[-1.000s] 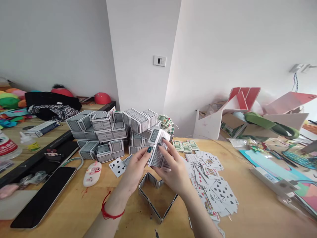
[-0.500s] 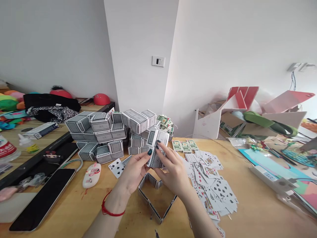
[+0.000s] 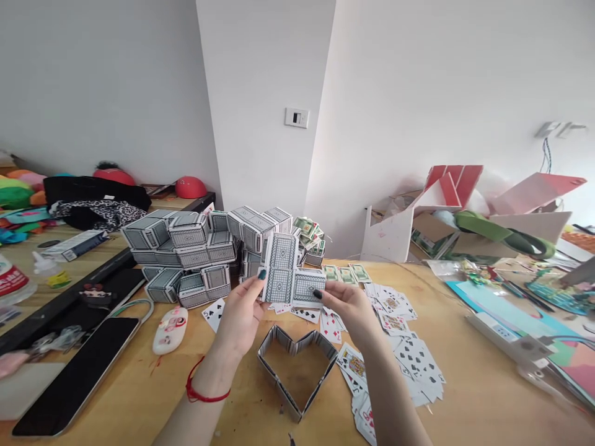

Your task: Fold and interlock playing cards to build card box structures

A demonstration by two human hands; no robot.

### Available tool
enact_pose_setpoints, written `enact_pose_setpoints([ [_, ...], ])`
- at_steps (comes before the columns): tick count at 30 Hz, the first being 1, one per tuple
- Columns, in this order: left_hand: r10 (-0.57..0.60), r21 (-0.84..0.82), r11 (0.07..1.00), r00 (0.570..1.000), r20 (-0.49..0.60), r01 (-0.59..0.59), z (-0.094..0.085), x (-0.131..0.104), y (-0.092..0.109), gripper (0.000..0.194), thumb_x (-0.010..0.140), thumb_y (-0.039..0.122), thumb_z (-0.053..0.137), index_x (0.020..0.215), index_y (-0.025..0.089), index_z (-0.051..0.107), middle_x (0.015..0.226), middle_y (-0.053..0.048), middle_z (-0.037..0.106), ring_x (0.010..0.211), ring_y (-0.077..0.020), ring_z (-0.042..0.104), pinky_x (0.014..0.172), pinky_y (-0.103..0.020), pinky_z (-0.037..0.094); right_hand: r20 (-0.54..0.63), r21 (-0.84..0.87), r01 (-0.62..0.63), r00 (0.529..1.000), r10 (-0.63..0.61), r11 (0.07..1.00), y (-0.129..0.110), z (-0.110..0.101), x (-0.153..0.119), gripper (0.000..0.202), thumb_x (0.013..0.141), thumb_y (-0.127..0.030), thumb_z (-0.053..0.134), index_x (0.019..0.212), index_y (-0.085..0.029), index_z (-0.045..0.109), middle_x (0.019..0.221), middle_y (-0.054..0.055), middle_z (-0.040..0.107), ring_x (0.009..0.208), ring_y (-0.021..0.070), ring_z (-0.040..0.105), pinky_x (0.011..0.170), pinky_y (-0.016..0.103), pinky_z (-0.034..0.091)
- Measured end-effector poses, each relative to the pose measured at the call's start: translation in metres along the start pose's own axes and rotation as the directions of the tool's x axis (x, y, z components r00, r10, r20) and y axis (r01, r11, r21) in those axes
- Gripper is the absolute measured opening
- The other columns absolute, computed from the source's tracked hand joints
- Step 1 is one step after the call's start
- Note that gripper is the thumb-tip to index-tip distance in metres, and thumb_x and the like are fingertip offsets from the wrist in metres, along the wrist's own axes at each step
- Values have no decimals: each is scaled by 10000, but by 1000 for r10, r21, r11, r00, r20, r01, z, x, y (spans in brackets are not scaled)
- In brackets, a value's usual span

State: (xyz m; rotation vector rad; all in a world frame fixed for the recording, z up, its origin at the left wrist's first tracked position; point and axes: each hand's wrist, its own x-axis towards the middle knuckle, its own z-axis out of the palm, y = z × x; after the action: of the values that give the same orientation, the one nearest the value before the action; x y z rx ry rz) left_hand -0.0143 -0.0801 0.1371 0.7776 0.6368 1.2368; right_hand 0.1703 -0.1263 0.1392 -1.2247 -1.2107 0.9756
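Between my two hands, above the table, I hold an L-shaped piece built from folded playing cards (image 3: 281, 263), its grey patterned backs facing me. My left hand (image 3: 244, 313) pinches its lower left edge, thumb in front. The fingers of my right hand (image 3: 348, 306) are closed on the short arm at the right. Below my hands a heart-shaped frame of folded cards (image 3: 281, 381) stands on the wooden table (image 3: 223, 427). Loose playing cards (image 3: 418, 362) lie face up, spread to the right, with a few just behind the heart.
Stacked card blocks (image 3: 188, 238) rise at the back left. Green card packets (image 3: 346, 274) lie behind the spread cards. At left are a white mouse (image 3: 170, 329) and a black phone-like slab (image 3: 77, 378). A power strip (image 3: 504, 334) sits at right, near a cardboard box (image 3: 437, 238).
The card piece has turned from upright and slanted to facing me in an L shape. My right hand has moved right to its short arm. The heart frame and nearby cards are more visible.
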Motion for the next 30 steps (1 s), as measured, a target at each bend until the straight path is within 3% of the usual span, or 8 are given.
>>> enact_pose_setpoints([
  [2,1,5,1000,1000,-2,-1,1,0,0,164,688,257,689,821,161,686,834,-38,700,800,-166,621,694,-241,473,43,88,-41,998,38,995,0,2,1,346,697,-460,664,827,-140,686,683,51,676,658,182,619,619,290,484],
  [5,10,13,1000,1000,-11,-9,2,-1,-2,173,668,265,706,805,162,683,790,-28,693,772,-163,618,680,-239,468,-21,161,-18,1000,21,987,1,7,1,286,674,-428,692,720,-146,685,631,33,661,613,165,596,581,274,454],
  [10,28,66,997,999,17,-29,1,1,-3,236,686,325,689,853,161,668,755,-17,678,712,-155,603,643,-243,455,-23,218,67,998,-63,974,-1,12,1,264,673,-392,700,821,-174,687,735,41,687,696,192,620,642,307,471],
  [13,66,173,983,998,22,-68,1,0,-4,301,752,374,621,974,172,640,905,-40,683,843,-175,604,721,-253,451,-31,197,96,995,-92,976,-4,15,1,278,722,-403,656,880,-174,663,795,47,688,708,179,615,632,286,474],
  [19,54,328,940,991,122,-91,5,-6,1,378,741,262,648,1104,191,569,1133,-60,631,1061,-201,551,902,-281,406,52,223,-13,999,1,975,1,21,2,359,770,-451,589,987,-167,612,838,57,686,690,179,630,534,254,479],
  [23,-25,336,942,999,35,11,2,-4,0,404,685,221,689,1068,161,576,1067,-81,661,975,-216,600,848,-314,454,155,234,-89,986,53,968,4,21,3,377,722,-436,642,984,-166,608,842,65,695,760,212,653,595,296,524],
  [27,5,354,935,999,-38,9,-1,0,-3,389,640,179,712,1012,149,602,1005,-78,685,924,-211,622,822,-314,468,258,210,-45,966,-10,977,1,21,2,468,629,-279,744,1055,-188,575,965,64,684,877,216,649,786,352,520],
  [30,14,348,937,998,-63,9,-1,0,-3,389,623,187,724,993,142,614,998,-86,691,913,-217,631,813,-324,475,268,170,3,962,-49,985,0,23,1,477,653,-218,720,1099,-195,551,1009,69,671,908,214,645,827,365,509],
])
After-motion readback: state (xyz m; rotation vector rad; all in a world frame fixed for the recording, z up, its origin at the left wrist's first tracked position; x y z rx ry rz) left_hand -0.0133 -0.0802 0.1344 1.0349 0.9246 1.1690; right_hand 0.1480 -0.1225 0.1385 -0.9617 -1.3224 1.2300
